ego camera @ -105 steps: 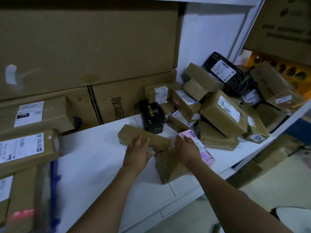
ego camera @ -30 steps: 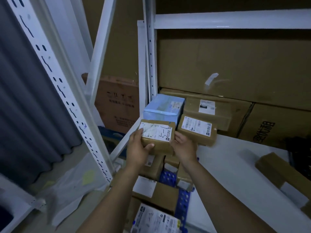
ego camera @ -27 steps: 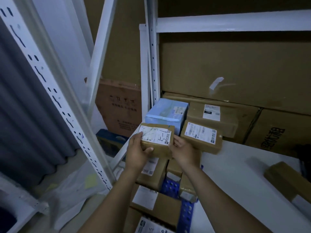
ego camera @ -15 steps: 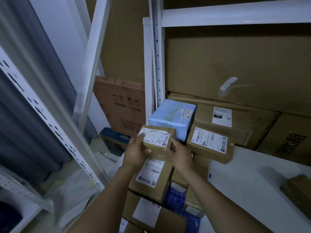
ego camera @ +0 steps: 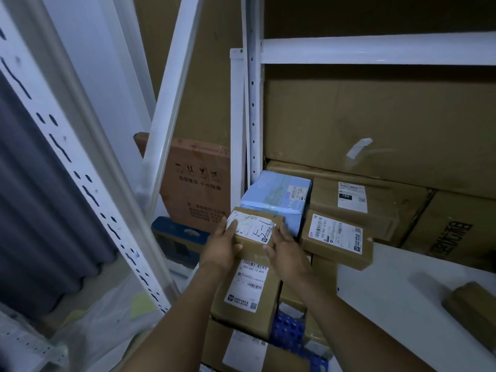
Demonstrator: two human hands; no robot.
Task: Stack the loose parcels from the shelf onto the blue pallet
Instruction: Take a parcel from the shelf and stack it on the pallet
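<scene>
A small brown parcel (ego camera: 255, 232) with a handwritten white label sits between both my hands. My left hand (ego camera: 221, 249) grips its left side and my right hand (ego camera: 285, 251) its right side. It hangs just in front of a light blue parcel (ego camera: 279, 198) and above a taller labelled brown parcel (ego camera: 247, 294). The blue pallet (ego camera: 288, 328) shows as perforated blue plastic between stacked parcels below my arms. Another labelled brown parcel (ego camera: 336, 238) lies tilted to the right of the blue one.
The white shelf surface (ego camera: 397, 285) stretches right, with one loose brown parcel (ego camera: 472, 304) at its right edge. Large cardboard cartons (ego camera: 375, 130) fill the back. White slotted uprights (ego camera: 80, 167) and a grey curtain (ego camera: 40, 210) stand on the left.
I took a parcel from the shelf pile and turned left. Over the last second both hands carried it forward and lower, close to the blue parcel on the stack.
</scene>
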